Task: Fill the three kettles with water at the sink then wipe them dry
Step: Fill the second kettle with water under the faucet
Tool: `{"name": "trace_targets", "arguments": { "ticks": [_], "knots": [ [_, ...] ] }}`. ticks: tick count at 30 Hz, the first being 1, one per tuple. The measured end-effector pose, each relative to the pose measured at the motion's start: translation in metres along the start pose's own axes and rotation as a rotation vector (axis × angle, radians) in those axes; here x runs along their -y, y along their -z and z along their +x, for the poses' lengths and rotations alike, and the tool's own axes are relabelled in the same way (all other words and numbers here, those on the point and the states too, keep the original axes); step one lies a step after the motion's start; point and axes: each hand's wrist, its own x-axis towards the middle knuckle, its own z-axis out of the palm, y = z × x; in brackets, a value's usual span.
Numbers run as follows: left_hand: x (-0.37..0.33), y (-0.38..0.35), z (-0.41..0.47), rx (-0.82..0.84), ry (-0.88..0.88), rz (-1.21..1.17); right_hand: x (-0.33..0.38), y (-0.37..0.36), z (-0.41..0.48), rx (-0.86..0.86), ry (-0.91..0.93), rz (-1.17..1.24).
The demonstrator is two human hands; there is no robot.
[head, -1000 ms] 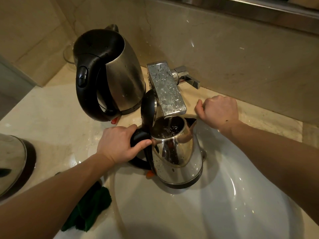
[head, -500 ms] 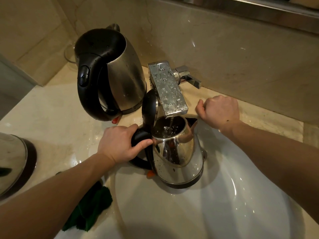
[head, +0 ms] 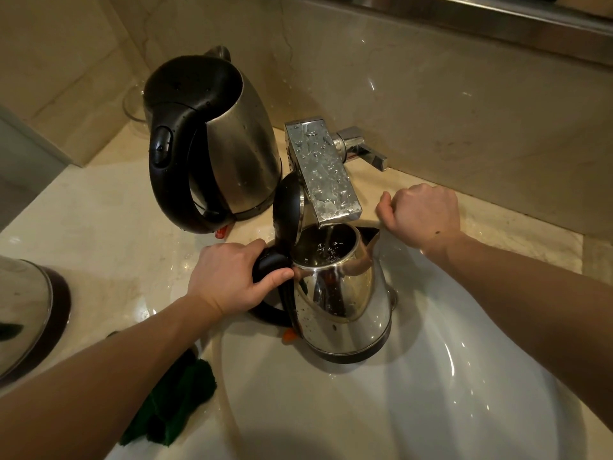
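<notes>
Change: none. Shiny steel kettle [head: 345,303], centre frame, still filling under wet chrome tap [head: 323,174] (step unfinished); left hand [head: 229,277] grasps its black handle [head: 270,262], right hand [head: 423,214] clenched, empty.

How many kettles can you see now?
3. Shiny kettle under the tap, left hand on its handle; tall kettle on the counter behind; partial kettle at the left edge, mostly out of frame.

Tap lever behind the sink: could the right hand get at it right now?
Probably yes: the right hand rests on the counter close to the tap lever, with nothing between them.
</notes>
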Motion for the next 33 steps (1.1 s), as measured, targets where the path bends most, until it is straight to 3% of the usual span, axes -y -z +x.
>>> {"name": "trace_targets", "arguments": {
  "ticks": [33],
  "knots": [
    [0.0001,0.0000,-0.0003,-0.002,-0.009,-0.002,0.0004,-0.0009,-0.0001,-0.010,-0.003,-0.005]
  ]
}}
